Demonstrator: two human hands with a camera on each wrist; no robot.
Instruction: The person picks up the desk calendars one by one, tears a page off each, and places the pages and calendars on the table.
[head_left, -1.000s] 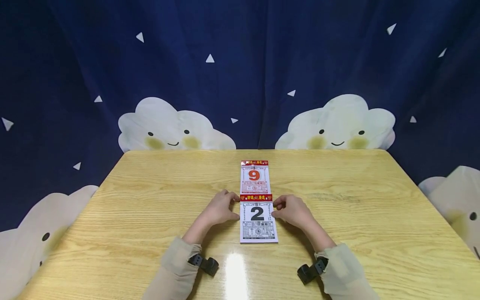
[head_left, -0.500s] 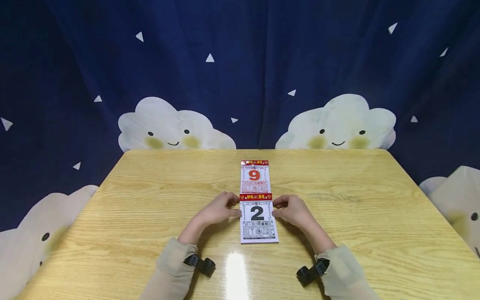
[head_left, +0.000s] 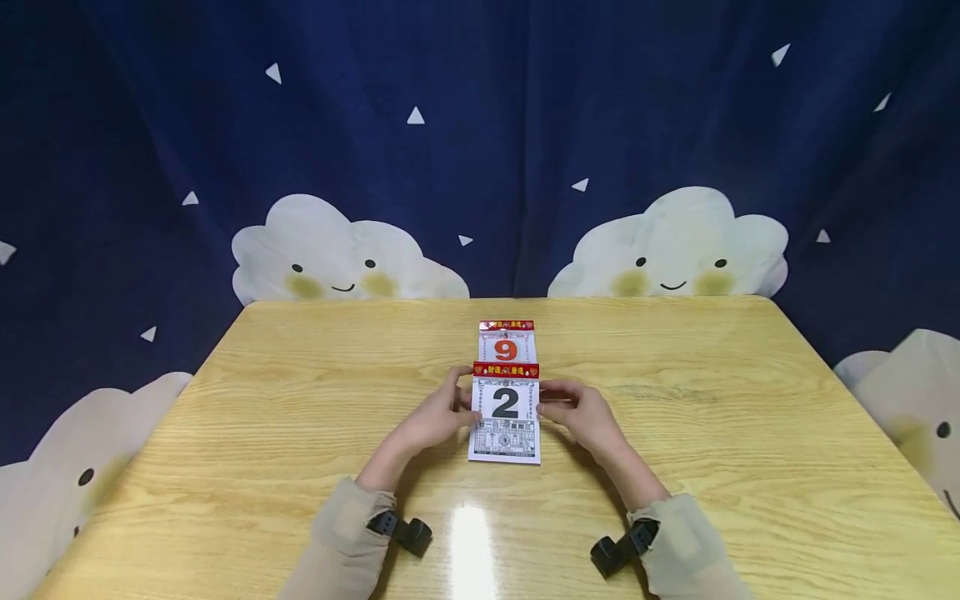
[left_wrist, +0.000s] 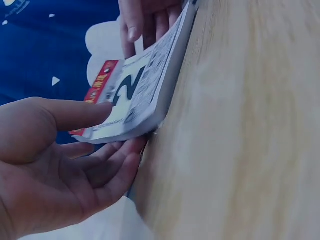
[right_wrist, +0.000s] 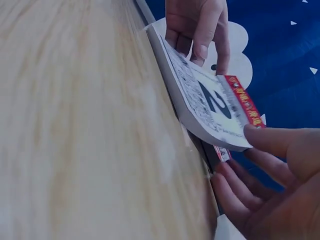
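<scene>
Thick white paper calendar block with red header and black "2": between the two hands, header end raised, tilted above the pale wooden table. Left hand pinches its left side, thumb on the printed face, fingers beneath. Right hand pinches the right side likewise, thumb at the face's edge, fingers below.

Count: two calendars, two hands. Second white calendar block with red header and orange-red "9" lies farther back on the table, its lower part hidden behind the first in the head view.
</scene>
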